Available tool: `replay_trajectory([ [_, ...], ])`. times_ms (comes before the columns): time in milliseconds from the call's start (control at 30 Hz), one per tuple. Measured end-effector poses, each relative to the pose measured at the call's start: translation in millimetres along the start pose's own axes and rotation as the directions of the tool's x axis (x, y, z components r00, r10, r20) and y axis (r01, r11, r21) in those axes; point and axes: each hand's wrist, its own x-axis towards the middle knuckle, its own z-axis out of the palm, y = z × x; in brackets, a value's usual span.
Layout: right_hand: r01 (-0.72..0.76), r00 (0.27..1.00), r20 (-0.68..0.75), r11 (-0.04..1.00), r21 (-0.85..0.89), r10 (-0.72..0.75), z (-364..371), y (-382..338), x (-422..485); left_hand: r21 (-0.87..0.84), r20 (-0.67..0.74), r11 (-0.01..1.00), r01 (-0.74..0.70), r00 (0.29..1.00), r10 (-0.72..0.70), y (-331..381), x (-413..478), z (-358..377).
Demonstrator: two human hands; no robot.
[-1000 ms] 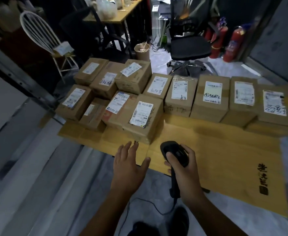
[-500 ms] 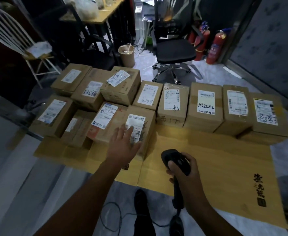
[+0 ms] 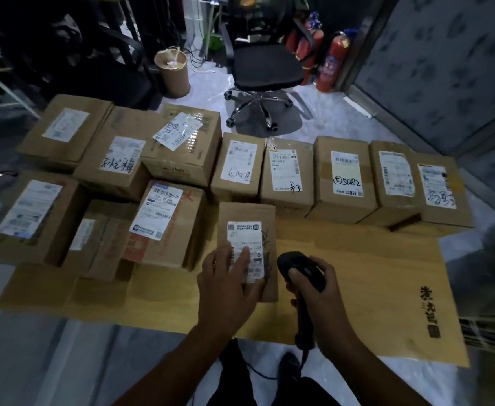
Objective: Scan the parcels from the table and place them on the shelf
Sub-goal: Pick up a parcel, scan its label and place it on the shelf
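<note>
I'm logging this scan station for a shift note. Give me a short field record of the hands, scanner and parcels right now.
left hand: fingers laid on the label of the nearest parcel
right hand: grips the black scanner, its head just right of that parcel
other parcels: labels up, massed at the table's back and left
table: wooden top, printed characters near its right corner
shelf: not in view
scan done: cannot tell

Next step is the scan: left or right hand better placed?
Right. The right hand grips the scanner, its head beside the parcel. The left hand rests flat on that parcel's label and probably only needs to slide off it.
</note>
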Motion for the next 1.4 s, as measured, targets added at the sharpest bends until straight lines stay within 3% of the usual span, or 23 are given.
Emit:
replay_trajectory([
  [167,-0.012,0.999,-0.05,1.0,0.008,0.013,-5,0,5,-0.156,-0.033,0.987,-0.034,0.999,0.029,-4,5,5],
  [300,-0.005,0.997,-0.075,1.0,-0.018,0.004,-4,2,13,-0.357,-0.01,0.93,0.089,0.995,-0.099,-8,4,9],
  [367,0.005,0.997,-0.072,1.0,-0.01,-0.006,-2,3,16,-0.523,0.103,0.812,0.259,0.965,-0.241,-8,2,8],
  [433,0.001,0.998,-0.056,1.0,0.0,-0.001,-3,6,19,-0.667,0.239,0.642,0.377,0.925,-0.294,-5,3,10],
  [533,-0.003,1.0,-0.005,1.0,0.009,0.004,-8,9,23,-0.811,0.308,0.429,0.398,0.913,-0.266,-4,2,13],
  [633,-0.005,0.997,0.075,1.0,0.0,0.005,-17,8,28,-0.831,0.395,0.311,0.462,0.883,-0.256,9,1,3],
  [767,0.039,0.98,0.194,0.999,-0.018,-0.035,-39,-2,31,-0.819,0.389,0.315,0.48,0.867,-0.311,38,-16,0],
  [1000,0.153,0.923,0.358,0.988,0.001,-0.143,-94,-46,17,-0.924,0.115,0.274,0.268,0.876,-0.468,113,-53,-8],
  [1233,0.307,0.817,0.498,0.95,0.053,-0.292,-108,-106,-13,-0.902,-0.143,0.424,0.076,0.876,-0.46,144,-35,-68],
  [1400,0.353,0.743,0.561,0.926,0.135,-0.365,-104,-146,-28,-0.838,-0.313,0.545,-0.022,0.838,-0.447,170,-6,-117],
])
